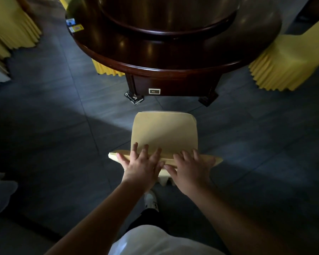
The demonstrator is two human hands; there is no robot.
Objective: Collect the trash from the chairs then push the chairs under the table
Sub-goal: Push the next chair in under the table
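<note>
The left hand (pixel 142 167) and the right hand (pixel 191 167) lie side by side on the top edge of the chair's backrest (pixel 166 160), fingers spread and draped forward over it, thumbs nearly touching; the fingers look fairly straight, pressing more than clutching, so neither grip is closed tight round the fabric. The chair (pixel 165 133), in a pale yellow cover, stands on the dark tiled floor (pixel 63 126) facing the round dark wooden counter (pixel 155 63), its seat bare of any trash that I can see; a stretch of floor lies between the seat's front edge and the counter's base (pixel 171 89), so the chair is not yet tucked in. The step in hand, by my judgement, is the push; it will go best with even pressure from both hands so the chair runs straight, aimed between the two near feet of the base, and slowed before the seat meets the wood. Other yellow-covered chairs stand at the far left (pixel 13 30) and the right (pixel 291 61), and one partly under the counter (pixel 107 69); small cards (pixel 75 25) lie on the counter's left rim.
</note>
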